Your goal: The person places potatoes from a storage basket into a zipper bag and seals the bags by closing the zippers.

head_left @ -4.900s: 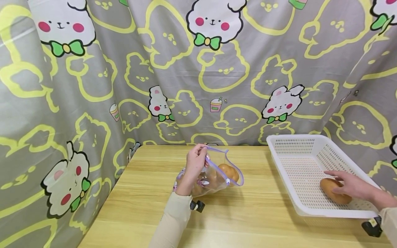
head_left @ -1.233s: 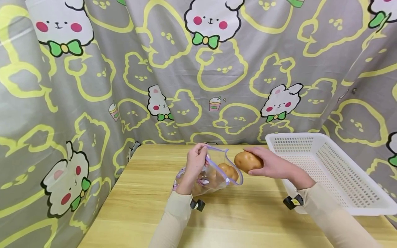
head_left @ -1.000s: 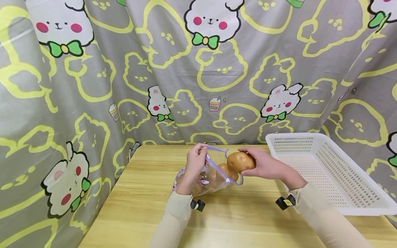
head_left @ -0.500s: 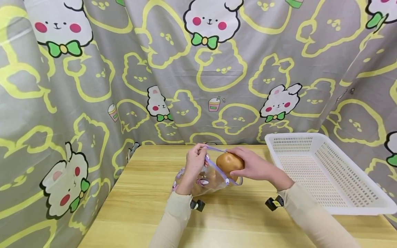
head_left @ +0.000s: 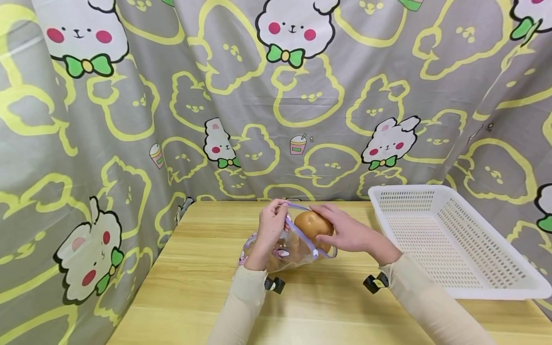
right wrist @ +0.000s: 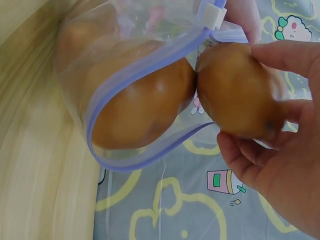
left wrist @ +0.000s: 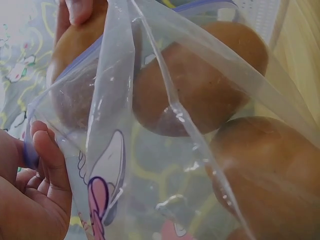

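Observation:
In the head view my left hand pinches the upper edge of a clear zip bag, keeping its mouth spread toward the right. The bag lies on the table with several brown potatoes inside; one bagged potato sits just within the purple rim. With fingers and thumb, my right hand grips another potato at the mouth, its front end past the rim. In the right wrist view, this held potato is right against the bagged one. A white slider sits on the rim.
To the right stands a white perforated plastic basket, with no potato visible in it. The wooden table ends at a grey cartoon-print curtain behind and on both sides. Each wrist carries a small black device.
My right hand has taken the potato out of the basket and carried it left into the bag's mouth. The left hand stays put on the bag's edge.

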`<state>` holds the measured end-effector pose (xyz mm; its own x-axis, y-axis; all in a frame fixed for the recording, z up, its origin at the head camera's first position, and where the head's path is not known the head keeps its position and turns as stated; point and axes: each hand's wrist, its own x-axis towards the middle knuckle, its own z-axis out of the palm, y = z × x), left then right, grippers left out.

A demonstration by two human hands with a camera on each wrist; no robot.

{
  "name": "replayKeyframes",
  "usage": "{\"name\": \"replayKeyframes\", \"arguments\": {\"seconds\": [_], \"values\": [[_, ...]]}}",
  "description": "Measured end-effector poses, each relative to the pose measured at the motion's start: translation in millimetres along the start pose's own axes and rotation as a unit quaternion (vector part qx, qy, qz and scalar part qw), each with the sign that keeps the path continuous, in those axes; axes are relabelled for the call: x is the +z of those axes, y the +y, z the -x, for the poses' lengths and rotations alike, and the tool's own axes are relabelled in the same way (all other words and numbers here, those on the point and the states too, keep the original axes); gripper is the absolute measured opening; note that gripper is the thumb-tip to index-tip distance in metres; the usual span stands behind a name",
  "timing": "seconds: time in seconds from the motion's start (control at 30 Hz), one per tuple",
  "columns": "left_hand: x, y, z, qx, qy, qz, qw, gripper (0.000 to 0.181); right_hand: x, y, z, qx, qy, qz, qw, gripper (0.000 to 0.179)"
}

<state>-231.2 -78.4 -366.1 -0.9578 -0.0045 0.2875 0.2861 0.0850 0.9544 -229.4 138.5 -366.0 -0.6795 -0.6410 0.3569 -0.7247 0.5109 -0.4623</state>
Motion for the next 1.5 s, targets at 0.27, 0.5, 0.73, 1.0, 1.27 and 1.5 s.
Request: {"name": "replayKeyframes", "arguments": {"seconds": [0.27,0.5,0.73,1.0,1.27,1.5], "values": [[1.5,-14.2,-6.0,0.002,0.010,0.001,0.9999,0.019,2.4,1.1,-4.1,-0.014,0.009,-0.013,0.9998,0.066],[2.4,-17.7,-8.0,0.009,0.019,0.001,0.9998,0.019,5.4,1.6,-9.3,-0.011,0.023,-0.043,0.9988,0.049],[-0.5,-9.0,-6.0,0.000,0.008,-0.002,1.0000,0.020,7.4,4.0,-11.5,-0.035,0.034,-0.030,0.9983,0.037],[-1.1,16.8,4.5,0.010,0.004,-0.024,0.9997,0.020,8.4,5.8,-12.6,-0.047,0.046,-0.014,0.9978,0.030],[0.3,-13.5,-8.5,0.002,0.013,0.000,0.9999,0.020,9.7,7.5,-12.2,-0.037,0.039,-0.017,0.9984,0.025],[-0.1,4.0,-0.3,0.005,0.016,-0.007,0.9998,0.019,9.9,8.3,-11.1,-0.029,0.034,-0.024,0.9987,0.025]]}}
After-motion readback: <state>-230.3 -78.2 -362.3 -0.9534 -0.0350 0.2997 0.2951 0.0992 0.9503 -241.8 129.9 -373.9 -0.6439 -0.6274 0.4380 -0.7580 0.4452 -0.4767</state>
